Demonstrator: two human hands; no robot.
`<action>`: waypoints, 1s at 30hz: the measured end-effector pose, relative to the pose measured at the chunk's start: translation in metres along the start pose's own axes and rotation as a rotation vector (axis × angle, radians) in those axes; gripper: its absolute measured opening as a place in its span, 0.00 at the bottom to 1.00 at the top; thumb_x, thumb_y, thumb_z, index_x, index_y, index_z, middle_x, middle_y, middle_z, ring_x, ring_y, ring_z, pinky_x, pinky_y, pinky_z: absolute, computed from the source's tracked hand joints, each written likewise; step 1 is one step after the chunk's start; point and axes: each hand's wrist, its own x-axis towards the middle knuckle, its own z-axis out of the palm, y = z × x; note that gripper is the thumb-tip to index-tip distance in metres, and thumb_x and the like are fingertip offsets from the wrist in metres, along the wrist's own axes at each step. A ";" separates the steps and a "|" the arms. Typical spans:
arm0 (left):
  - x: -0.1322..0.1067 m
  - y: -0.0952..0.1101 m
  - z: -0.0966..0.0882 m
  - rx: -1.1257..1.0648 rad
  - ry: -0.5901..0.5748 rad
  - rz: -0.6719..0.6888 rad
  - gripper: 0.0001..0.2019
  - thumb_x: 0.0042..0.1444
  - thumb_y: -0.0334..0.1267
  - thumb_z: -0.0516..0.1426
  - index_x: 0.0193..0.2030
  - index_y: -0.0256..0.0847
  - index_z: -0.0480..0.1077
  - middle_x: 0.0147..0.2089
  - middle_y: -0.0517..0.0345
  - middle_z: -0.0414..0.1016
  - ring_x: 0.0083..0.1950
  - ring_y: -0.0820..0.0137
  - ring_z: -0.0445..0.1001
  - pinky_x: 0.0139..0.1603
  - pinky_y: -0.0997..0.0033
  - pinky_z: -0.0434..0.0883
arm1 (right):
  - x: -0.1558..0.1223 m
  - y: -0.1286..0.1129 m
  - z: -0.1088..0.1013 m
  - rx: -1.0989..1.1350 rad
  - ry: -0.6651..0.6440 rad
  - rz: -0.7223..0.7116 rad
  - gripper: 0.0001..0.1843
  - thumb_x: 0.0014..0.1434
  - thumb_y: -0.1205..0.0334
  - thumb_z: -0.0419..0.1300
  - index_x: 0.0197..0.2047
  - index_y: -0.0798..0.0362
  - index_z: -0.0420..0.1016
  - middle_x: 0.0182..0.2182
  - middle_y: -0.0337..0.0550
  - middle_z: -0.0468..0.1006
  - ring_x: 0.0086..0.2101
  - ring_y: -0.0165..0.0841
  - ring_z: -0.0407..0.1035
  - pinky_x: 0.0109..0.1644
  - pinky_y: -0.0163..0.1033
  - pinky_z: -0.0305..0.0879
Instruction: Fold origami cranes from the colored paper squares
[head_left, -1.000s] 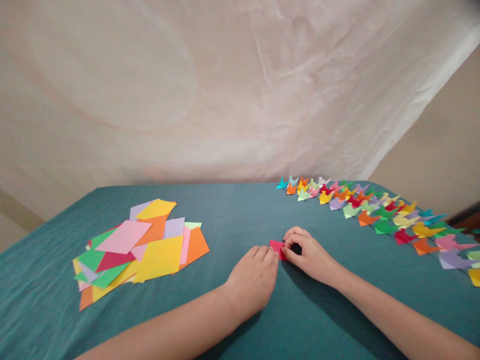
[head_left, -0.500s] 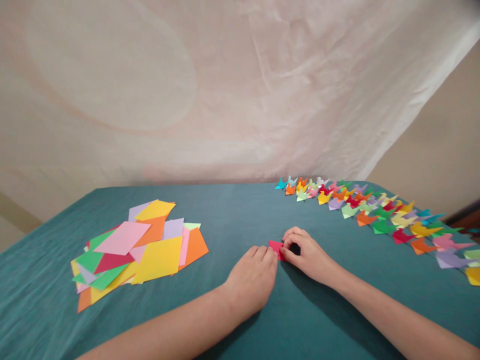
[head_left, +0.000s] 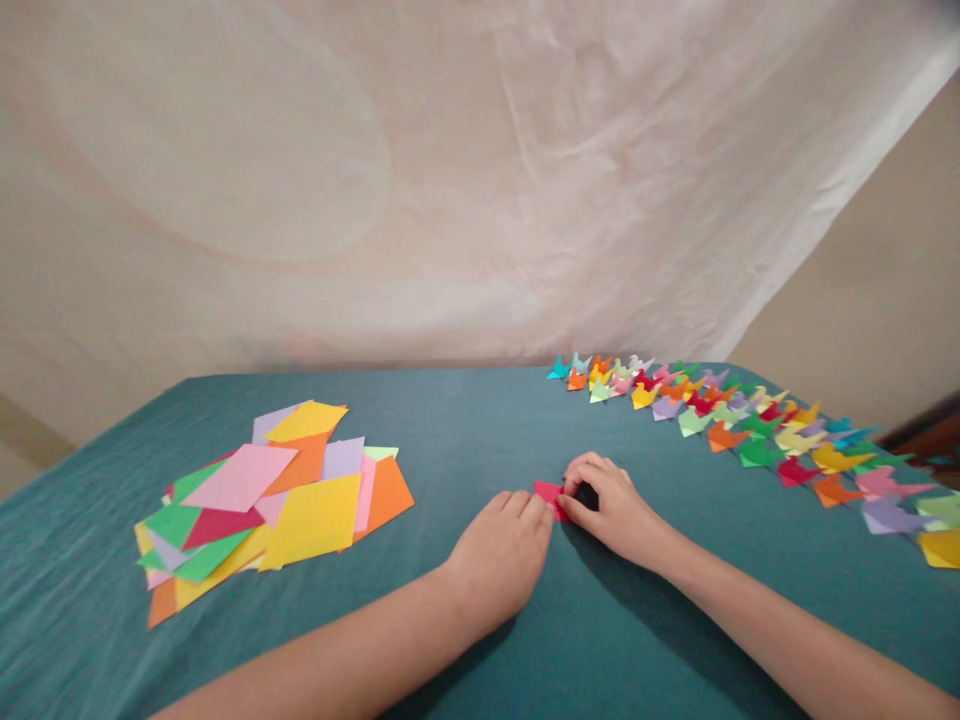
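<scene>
Paper [head_left: 546,490], bright red, sits below the frame's middle. The right hand [head_left: 609,500] pinches it; I can't tell the left hand [head_left: 504,550] grip.

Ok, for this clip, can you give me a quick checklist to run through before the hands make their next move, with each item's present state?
1. Left hand at the small red paper, fingertips by its near edge: ok.
2. Right hand at the same paper, thumb and finger curled in a ring: ok.
3. Folds beneath the fingers lined up: cannot tell, the hands cover much of the paper.
4. Loose colored sheets apart from both hands, off to the left: ok.
5. Folded paper birds apart from the right hand: ok.
6. Loose sheets squared into a neat stack: not ok, they lie fanned and overlapping.
</scene>
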 end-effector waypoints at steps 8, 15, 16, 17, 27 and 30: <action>0.000 -0.001 0.002 -0.016 0.015 -0.007 0.16 0.60 0.30 0.45 0.54 0.33 0.61 0.48 0.48 0.69 0.49 0.62 0.66 0.49 0.63 0.65 | -0.001 0.003 0.001 -0.002 -0.011 -0.019 0.03 0.54 0.63 0.58 0.29 0.51 0.68 0.35 0.41 0.70 0.37 0.35 0.65 0.42 0.43 0.58; -0.001 -0.002 0.001 -0.019 -0.001 0.003 0.17 0.59 0.27 0.44 0.53 0.29 0.63 0.50 0.43 0.69 0.51 0.61 0.67 0.51 0.62 0.65 | -0.001 0.003 -0.001 0.008 -0.031 -0.016 0.04 0.55 0.61 0.57 0.30 0.50 0.68 0.35 0.42 0.70 0.37 0.35 0.64 0.42 0.44 0.58; -0.001 -0.002 0.001 -0.029 -0.005 0.001 0.17 0.58 0.27 0.44 0.52 0.28 0.64 0.50 0.43 0.69 0.51 0.61 0.68 0.51 0.62 0.65 | -0.001 0.003 -0.001 0.010 -0.033 -0.018 0.04 0.55 0.61 0.57 0.30 0.50 0.68 0.35 0.42 0.70 0.37 0.35 0.64 0.42 0.44 0.58; -0.001 -0.003 0.000 -0.042 -0.008 -0.002 0.16 0.58 0.27 0.44 0.51 0.28 0.64 0.49 0.43 0.70 0.50 0.62 0.68 0.51 0.62 0.65 | -0.001 0.004 -0.001 0.013 -0.037 -0.019 0.04 0.55 0.61 0.57 0.30 0.50 0.68 0.35 0.42 0.70 0.37 0.36 0.64 0.42 0.44 0.58; 0.000 -0.010 -0.001 -0.192 0.015 -0.016 0.20 0.59 0.27 0.43 0.58 0.30 0.57 0.51 0.43 0.67 0.51 0.63 0.66 0.53 0.61 0.64 | -0.001 0.004 -0.002 0.011 -0.035 -0.010 0.04 0.55 0.61 0.58 0.30 0.50 0.69 0.35 0.42 0.70 0.38 0.35 0.64 0.43 0.43 0.58; 0.000 -0.016 0.000 -0.267 0.021 -0.033 0.23 0.57 0.25 0.44 0.61 0.32 0.54 0.52 0.45 0.65 0.51 0.65 0.64 0.54 0.63 0.63 | -0.001 0.004 -0.002 0.012 -0.038 -0.011 0.04 0.55 0.61 0.58 0.30 0.50 0.69 0.35 0.41 0.70 0.38 0.35 0.64 0.42 0.43 0.58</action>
